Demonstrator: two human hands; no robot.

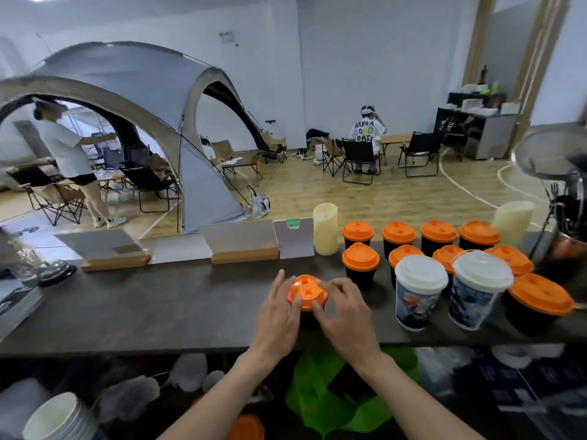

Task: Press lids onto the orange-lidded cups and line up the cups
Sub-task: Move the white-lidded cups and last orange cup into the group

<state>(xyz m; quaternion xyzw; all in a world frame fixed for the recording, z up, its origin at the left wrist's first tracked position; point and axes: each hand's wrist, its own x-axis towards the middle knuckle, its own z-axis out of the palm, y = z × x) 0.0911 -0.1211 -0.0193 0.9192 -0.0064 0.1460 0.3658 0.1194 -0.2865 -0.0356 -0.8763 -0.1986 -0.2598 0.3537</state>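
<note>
A black cup with an orange lid (306,291) stands on the dark counter (158,309) in front of me. My left hand (279,315) lies against the lid's left side, fingers spread and thumb on the rim. My right hand (341,308) curls round the lid's right side, fingertips on its edge. To the right, several more orange-lidded black cups (360,258) stand in two rows, and a larger one (540,296) stands at the far right.
Two white-lidded printed cups (419,290) (479,287) stand just right of my hands. Cream cylinders (324,228) and upright boards (241,241) line the counter's far edge. A green bag (333,404) and stacked white cups (54,420) sit below the counter.
</note>
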